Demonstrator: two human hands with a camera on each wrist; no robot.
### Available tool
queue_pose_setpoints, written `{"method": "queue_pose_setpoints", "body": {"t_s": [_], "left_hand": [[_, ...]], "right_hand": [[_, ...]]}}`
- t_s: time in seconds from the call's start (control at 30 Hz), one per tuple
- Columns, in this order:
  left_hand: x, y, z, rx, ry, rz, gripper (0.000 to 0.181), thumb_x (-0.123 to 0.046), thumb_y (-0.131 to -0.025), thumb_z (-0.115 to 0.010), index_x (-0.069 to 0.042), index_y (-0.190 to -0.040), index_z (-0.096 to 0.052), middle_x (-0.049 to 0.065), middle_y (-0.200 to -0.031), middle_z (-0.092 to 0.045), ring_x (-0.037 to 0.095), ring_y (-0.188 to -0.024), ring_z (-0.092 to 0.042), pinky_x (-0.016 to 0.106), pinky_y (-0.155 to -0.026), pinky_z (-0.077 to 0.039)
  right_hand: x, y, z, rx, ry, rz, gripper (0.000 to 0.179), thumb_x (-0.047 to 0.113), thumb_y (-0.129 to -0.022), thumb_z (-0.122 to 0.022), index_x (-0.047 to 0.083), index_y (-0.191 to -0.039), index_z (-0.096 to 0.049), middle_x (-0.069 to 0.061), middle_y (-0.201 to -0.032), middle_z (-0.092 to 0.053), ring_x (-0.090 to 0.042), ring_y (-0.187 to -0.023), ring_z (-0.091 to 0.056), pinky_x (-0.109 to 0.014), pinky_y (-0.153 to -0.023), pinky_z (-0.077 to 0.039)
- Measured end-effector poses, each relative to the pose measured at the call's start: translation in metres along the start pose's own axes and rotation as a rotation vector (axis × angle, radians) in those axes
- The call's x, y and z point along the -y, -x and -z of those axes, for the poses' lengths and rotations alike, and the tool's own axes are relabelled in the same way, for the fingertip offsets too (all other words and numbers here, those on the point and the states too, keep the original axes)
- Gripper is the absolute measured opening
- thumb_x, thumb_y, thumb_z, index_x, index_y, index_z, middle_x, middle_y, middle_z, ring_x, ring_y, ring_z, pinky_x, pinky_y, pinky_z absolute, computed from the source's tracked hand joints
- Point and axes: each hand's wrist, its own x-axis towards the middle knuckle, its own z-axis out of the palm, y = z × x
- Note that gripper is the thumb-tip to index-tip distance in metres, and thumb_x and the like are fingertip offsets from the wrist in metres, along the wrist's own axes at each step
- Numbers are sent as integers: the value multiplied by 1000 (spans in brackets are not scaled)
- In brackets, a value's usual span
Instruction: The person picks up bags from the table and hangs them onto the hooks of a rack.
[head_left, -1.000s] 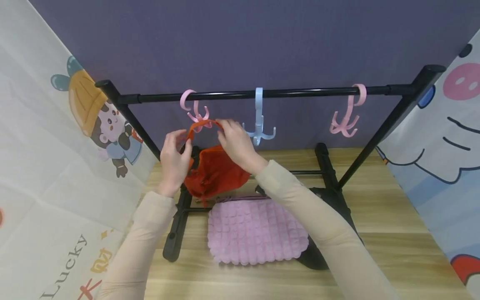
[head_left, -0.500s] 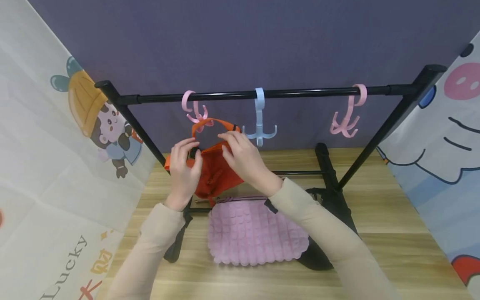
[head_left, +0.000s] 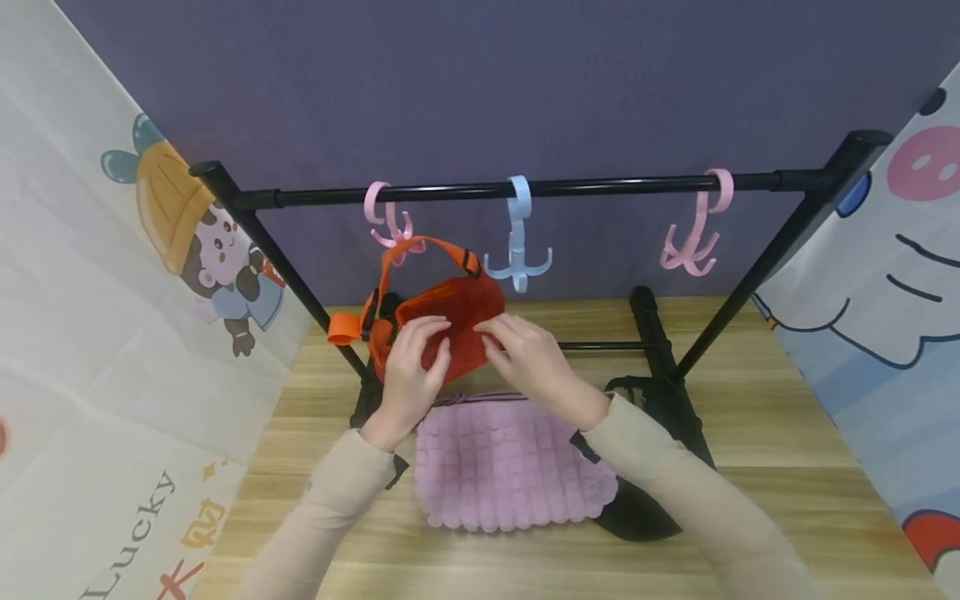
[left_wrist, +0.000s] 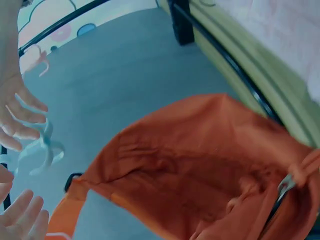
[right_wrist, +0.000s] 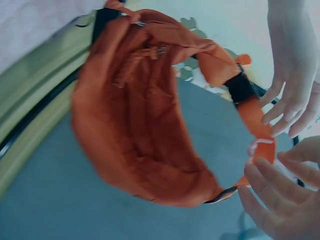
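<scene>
An orange waist bag point(head_left: 468, 304) hangs by its strap point(head_left: 431, 243) from the left pink hook point(head_left: 392, 218). Black buckles show on the strap, and a loose orange end sticks out to the left. In the head view my left hand point(head_left: 411, 362) overlaps the bag's lower front, its fingers relaxed and slightly bent, holding nothing. My right hand point(head_left: 528, 354) is at the bag's lower right edge with fingers loosely bent and nothing in them. The right wrist view shows the bag point(right_wrist: 135, 115) sagging in a curve, with the strap looped through the hook.
A black rail point(head_left: 600, 185) also carries a blue hook point(head_left: 517, 242) and a right pink hook point(head_left: 693, 233). Below lies a pink puffy bag point(head_left: 510, 467) on the wooden surface, partly over a black bag point(head_left: 637, 508). Printed cloths stand at both sides.
Both hands have let go of the orange bag's strap and come down and back toward the person. The bag now hangs from the left pink hook.
</scene>
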Motion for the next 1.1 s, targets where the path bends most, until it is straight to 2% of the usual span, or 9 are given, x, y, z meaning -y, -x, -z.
{"method": "queue_pose_setpoints", "body": {"t_s": [0.17, 0.27, 0.37, 0.53, 0.67, 0.9, 1.1], "left_hand": [[4, 13, -12, 68, 0, 22, 20, 5, -76, -59, 1, -96, -59, 11, -95, -59, 24, -90, -55, 32, -80, -44], [7, 22, -20, 138, -4, 51, 20, 4, -76, -59, 0, -96, -59, 10, -93, -59, 23, -88, -56, 33, -79, -44], [10, 31, -28, 246, -9, 101, 19, 1, -78, -60, -2, -97, -60, 7, -92, -60, 21, -87, -56, 33, -78, -45], [15, 45, -39, 444, -34, 199, 19, -3, -79, -61, -4, -98, -60, 5, -91, -60, 19, -86, -57, 31, -74, -47], [20, 52, -47, 579, -62, 244, 19, -6, -79, -61, -4, -98, -61, 6, -93, -61, 20, -89, -57, 33, -76, -46], [32, 62, -59, 776, -83, 267, 19, -10, -83, -58, -2, -100, -60, 9, -96, -61, 23, -93, -57, 35, -78, -45], [43, 69, -67, 864, -103, 265, 20, -11, -84, -57, -2, -101, -60, 9, -99, -61, 23, -96, -56, 34, -82, -44]], "right_hand": [[-15, 20, -4, 56, -8, -30, 14, 2, -77, -63, 4, -91, -63, -5, -83, -62, -16, -69, -59, -28, -60, -49], [-26, 32, -9, 97, -18, -79, 13, 2, -78, -62, 4, -90, -63, -5, -81, -62, -16, -66, -59, -27, -58, -49], [-36, 45, -14, 169, -31, -154, 11, 2, -80, -59, 4, -90, -63, -6, -82, -63, -17, -68, -60, -26, -56, -49], [-53, 64, -22, 318, -79, -296, 14, 3, -83, -56, 0, -95, -62, -9, -86, -62, -20, -77, -61, -28, -64, -50], [-64, 75, -27, 372, -127, -358, 16, 4, -85, -54, -2, -98, -62, -11, -89, -62, -20, -80, -60, -27, -65, -50], [-81, 87, -36, 449, -158, -393, 19, 4, -86, -52, -4, -100, -61, -13, -89, -63, -20, -78, -61, -24, -63, -50], [-94, 94, -45, 537, -163, -431, 19, 1, -84, -52, -5, -99, -61, -13, -89, -64, -20, -79, -60, -28, -65, -49]]}}
